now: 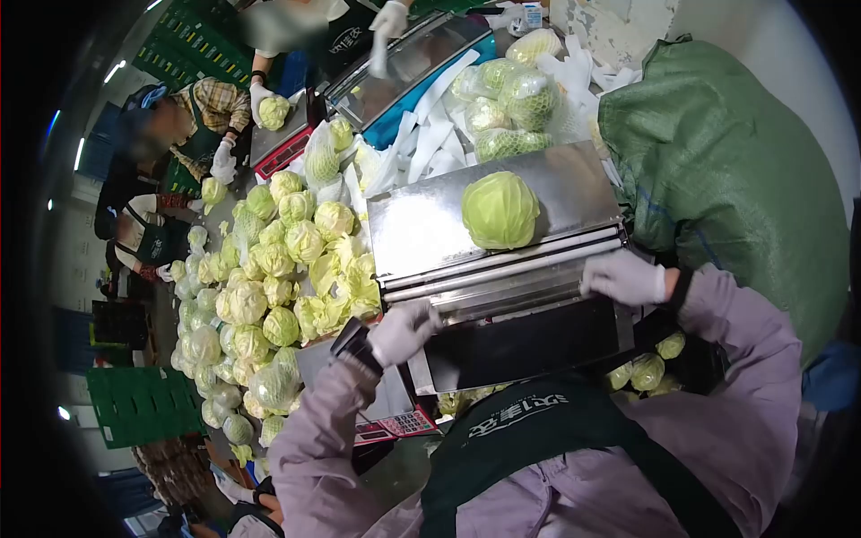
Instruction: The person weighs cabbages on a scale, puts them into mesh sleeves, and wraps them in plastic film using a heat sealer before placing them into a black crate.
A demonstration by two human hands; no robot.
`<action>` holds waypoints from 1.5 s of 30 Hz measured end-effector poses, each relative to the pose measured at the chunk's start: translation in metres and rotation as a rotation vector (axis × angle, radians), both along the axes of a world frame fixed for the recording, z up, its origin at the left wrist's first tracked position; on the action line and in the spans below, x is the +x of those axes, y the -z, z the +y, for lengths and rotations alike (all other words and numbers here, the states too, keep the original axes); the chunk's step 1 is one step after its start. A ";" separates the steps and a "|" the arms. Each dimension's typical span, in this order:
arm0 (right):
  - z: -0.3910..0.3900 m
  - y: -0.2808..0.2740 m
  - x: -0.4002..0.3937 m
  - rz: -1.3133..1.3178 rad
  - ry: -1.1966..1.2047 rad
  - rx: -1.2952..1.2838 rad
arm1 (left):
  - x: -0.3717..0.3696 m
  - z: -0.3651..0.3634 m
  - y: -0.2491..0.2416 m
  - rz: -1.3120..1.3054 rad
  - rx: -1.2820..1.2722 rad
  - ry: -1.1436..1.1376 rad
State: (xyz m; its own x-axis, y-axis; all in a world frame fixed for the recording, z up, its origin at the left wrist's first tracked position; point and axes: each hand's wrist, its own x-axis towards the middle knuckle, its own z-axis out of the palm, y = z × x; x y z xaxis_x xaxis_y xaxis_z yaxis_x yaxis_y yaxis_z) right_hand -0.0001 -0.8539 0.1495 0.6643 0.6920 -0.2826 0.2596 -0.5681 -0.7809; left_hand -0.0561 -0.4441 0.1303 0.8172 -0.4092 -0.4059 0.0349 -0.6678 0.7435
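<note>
Head view: round pale-green cabbage [500, 210], leaves tight, unwrapped.

A cabbage [500, 210] is sitting on the steel wrapping machine [421, 233]; both gloved hands, left hand [404, 330] and right hand [623, 277], are resting at its front rollers beside a cabbage heap [269, 287].

Bright, even overhead light fills the scene; small ceiling lamps glint at the dark left margin. The view is a fisheye circle with black vignetted corners, and straight lines bow strongly toward the edges. The brushed steel plate of the wrapping machine [421, 229] throws pale glare around the round green cabbage [500, 210], which casts a soft shadow. Distant workers look soft and blurred.
</note>
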 end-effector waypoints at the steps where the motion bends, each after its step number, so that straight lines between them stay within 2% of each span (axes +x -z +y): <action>1: 0.009 -0.035 -0.005 0.168 -0.071 -0.107 | -0.004 0.001 -0.018 0.130 -0.085 0.023; 3: 0.014 -0.060 0.000 0.297 -0.381 0.006 | 0.005 -0.008 -0.080 0.370 -0.246 0.109; 5: 0.027 -0.127 0.034 0.527 -0.293 0.169 | 0.034 0.006 -0.109 0.435 -0.830 -0.001; 7: 0.021 -0.123 0.085 0.541 -0.066 0.914 | 0.084 -0.004 -0.126 0.271 -1.472 -0.206; 9: 0.046 -0.095 0.134 0.342 0.423 1.177 | 0.135 -0.027 -0.119 -0.139 -1.253 -0.566; 11: 0.046 -0.038 0.187 -0.434 0.164 0.457 | 0.190 -0.004 -0.039 -0.597 -0.360 -0.175; 13: 0.047 0.018 0.196 -0.609 0.038 -0.055 | 0.220 -0.001 0.016 -0.559 0.220 0.240; 15: 0.047 0.037 0.182 -0.642 -0.219 -0.219 | 0.198 -0.021 0.050 -0.739 0.236 0.344; 17: 0.047 0.084 0.166 -0.788 -0.337 -0.243 | 0.183 -0.033 0.065 -0.659 0.208 0.344; 18: 0.052 0.085 0.157 -0.777 -0.342 -0.242 | 0.178 -0.038 0.052 -0.552 0.217 0.343; 20: 0.066 0.074 0.141 -0.557 -0.083 -0.131 | 0.171 -0.055 0.050 -0.434 0.205 0.305; 21: 0.069 0.070 0.142 -0.554 -0.084 -0.134 | 0.168 -0.061 0.048 -0.336 0.199 0.264; 23: 0.077 0.055 0.147 -0.378 -0.108 -0.084 | 0.168 -0.060 0.042 -0.334 0.212 0.265; 24: 0.077 0.040 0.145 0.005 -0.079 0.222 | 0.166 -0.056 0.042 -0.129 -0.090 0.181; 25: 0.077 0.026 0.138 0.005 -0.079 0.221 | 0.160 -0.055 0.043 0.082 -0.391 0.092; 26: 0.076 0.015 0.129 0.330 -0.086 0.263 | 0.150 -0.061 0.030 0.274 -0.542 0.065; 27: 0.074 0.007 0.121 0.653 -0.091 0.301 | 0.138 -0.061 0.013 0.334 -0.473 0.189; 28: 0.071 0.004 0.106 0.588 -0.124 0.257 | 0.121 -0.061 0.004 0.339 -0.490 0.197; 29: 0.070 0.000 0.090 0.697 -0.182 0.348 | 0.099 -0.060 -0.002 0.349 -0.508 0.203; 31: 0.064 -0.008 0.056 0.915 -0.240 0.370 | 0.060 -0.053 -0.018 0.635 -0.566 0.134; 32: 0.059 -0.003 0.038 0.873 -0.304 0.316 | 0.041 -0.054 -0.032 0.727 -0.616 0.090; 33: 0.053 0.007 0.019 0.823 -0.369 0.262 | 0.016 -0.051 -0.024 0.780 -0.619 0.051; 34: 0.051 0.017 -0.006 0.793 -0.361 0.318 | -0.006 -0.049 -0.016 0.908 -0.672 0.007; 35: 0.047 0.024 -0.026 0.949 -0.279 0.199 | -0.029 -0.046 -0.004 1.039 -0.722 -0.038; 36: 0.048 0.027 -0.046 1.091 -0.185 0.157 | -0.058 -0.045 0.022 0.999 -0.754 -0.110; 37: 0.049 0.032 -0.065 1.228 -0.086 0.113 | -0.077 -0.040 0.046 1.093 -0.703 -0.066; 38: 0.045 0.070 -0.084 1.067 -0.156 0.169 | -0.085 -0.043 0.046 1.011 -0.620 -0.057; 39: 0.047 0.080 -0.098 1.068 -0.149 0.174 | -0.093 -0.045 0.047 0.929 -0.537 -0.049; 40: 0.049 0.085 -0.107 1.177 0.000 0.174 | -0.099 -0.045 0.052 0.928 -0.533 -0.041; 42: 0.052 0.102 -0.131 1.312 0.261 0.187 | -0.107 -0.044 0.067 1.083 -0.562 -0.262; 43: 0.050 0.106 -0.138 1.308 0.261 0.189 | -0.112 -0.042 0.069 1.079 -0.561 -0.260; 45: 0.039 0.111 -0.150 1.184 0.250 0.452 | -0.124 -0.036 0.070 0.943 -0.423 -0.330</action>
State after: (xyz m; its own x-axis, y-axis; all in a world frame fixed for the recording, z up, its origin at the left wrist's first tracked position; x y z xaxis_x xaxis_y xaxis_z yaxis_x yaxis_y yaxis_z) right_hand -0.1504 -0.8150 0.0389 0.2968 0.7738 -0.5596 -0.7928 -0.1270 -0.5961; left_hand -0.1805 -0.4797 0.0601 0.3454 -0.4808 -0.8060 0.8439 -0.2167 0.4909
